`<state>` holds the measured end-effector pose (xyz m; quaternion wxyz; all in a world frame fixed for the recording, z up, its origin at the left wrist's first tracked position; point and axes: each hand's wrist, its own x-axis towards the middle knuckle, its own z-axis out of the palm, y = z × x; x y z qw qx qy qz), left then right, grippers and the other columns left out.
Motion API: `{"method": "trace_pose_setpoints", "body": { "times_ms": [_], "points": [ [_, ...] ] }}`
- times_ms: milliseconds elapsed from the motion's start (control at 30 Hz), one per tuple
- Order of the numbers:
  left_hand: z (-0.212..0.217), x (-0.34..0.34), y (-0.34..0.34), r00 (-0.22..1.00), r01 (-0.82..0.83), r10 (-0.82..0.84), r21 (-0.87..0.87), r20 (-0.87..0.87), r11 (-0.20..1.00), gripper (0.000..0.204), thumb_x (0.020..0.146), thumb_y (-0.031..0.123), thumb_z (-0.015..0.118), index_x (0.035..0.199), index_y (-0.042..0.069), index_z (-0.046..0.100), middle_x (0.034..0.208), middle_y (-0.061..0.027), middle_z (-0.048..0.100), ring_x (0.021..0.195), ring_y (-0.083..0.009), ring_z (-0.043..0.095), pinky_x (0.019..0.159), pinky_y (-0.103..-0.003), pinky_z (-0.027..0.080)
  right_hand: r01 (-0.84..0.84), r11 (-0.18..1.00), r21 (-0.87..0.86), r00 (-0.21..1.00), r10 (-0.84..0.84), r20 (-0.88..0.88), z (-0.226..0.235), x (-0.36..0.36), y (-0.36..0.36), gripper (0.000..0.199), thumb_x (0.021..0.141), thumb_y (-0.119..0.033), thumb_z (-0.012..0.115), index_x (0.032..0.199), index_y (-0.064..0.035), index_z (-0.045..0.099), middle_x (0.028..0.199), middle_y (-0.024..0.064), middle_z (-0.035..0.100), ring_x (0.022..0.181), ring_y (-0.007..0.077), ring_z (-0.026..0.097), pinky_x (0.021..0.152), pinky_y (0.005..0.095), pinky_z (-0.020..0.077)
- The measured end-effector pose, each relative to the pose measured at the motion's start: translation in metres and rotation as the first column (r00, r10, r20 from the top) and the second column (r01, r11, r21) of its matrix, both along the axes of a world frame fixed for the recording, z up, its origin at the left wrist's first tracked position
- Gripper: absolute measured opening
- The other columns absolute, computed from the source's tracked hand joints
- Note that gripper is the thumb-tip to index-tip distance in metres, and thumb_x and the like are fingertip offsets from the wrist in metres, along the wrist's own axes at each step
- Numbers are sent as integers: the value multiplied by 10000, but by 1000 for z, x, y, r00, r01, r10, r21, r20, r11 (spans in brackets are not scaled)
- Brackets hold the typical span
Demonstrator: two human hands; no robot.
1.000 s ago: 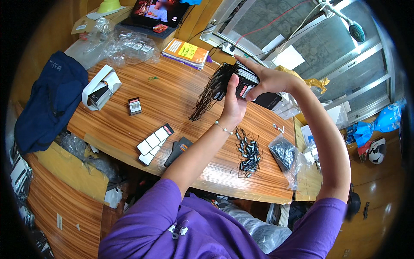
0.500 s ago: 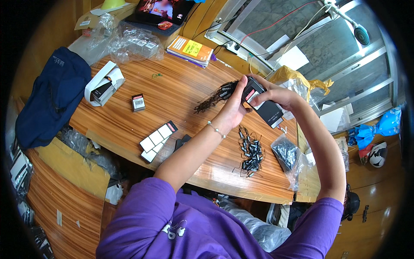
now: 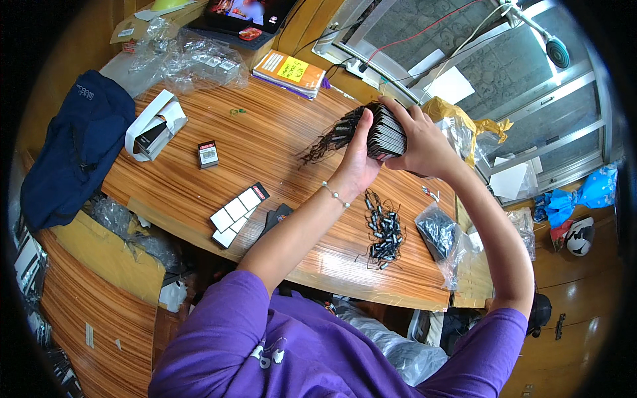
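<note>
A thick stack of black tags (image 3: pixel 386 134) is held up over the table between my two hands, its layered edges turned toward me. My left hand (image 3: pixel 359 161) grips the left side, thumb pointing up. Around the right side wraps my right hand (image 3: pixel 426 144), fingers over the top. Black strings (image 3: pixel 334 134) hang from the stack toward the left. Below my hands lies a loose pile of black cords with small glossy pieces (image 3: pixel 385 233). Left of my left forearm are black cards with white panels (image 3: pixel 237 211) and a dark card (image 3: pixel 276 217), partly hidden by that arm.
A small stack of tags (image 3: pixel 208 155) and an open white box (image 3: pixel 176 118) sit on the left. A navy bag (image 3: pixel 76 149) lies beside them. Plastic wrap (image 3: pixel 192 60), an orange notebook (image 3: pixel 290 70) and a screen (image 3: pixel 245 12) line the back. A clear bag of black items (image 3: pixel 438 232) lies right.
The stack has turned from showing its flat printed face to showing its layered edges. My right hand has shifted its grip to wrap over the stack's right side.
</note>
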<state>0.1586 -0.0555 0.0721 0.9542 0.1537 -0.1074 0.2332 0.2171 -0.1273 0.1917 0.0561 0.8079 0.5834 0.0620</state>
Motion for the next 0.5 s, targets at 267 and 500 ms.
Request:
{"method": "trace_pose_setpoints", "body": {
  "times_ms": [267, 500],
  "points": [
    [-1, -5, 5, 999, 37, -35, 63, -30, 997, 674, 848, 626, 489, 1259, 91, 480, 1196, -56, 569, 1108, -176, 544, 947, -350, 442, 15, 979, 204, 972, 34, -234, -23, 7, -17, 1018, 543, -258, 771, 1427, -245, 266, 1011, 208, 491, 995, 390, 510, 855, 439, 434],
    [-26, 5, 6, 982, -95, 37, 321, 183, 942, 847, 797, 592, 596, 1383, 51, 312, 1373, -102, 398, 1290, -203, 349, 1096, -353, 256, -114, 984, 140, 980, 88, 177, 12, -15, -10, 991, 530, -199, 750, 1412, -287, 306, 1048, 177, 475, 950, 350, 505, 831, 439, 424]
  ]
}}
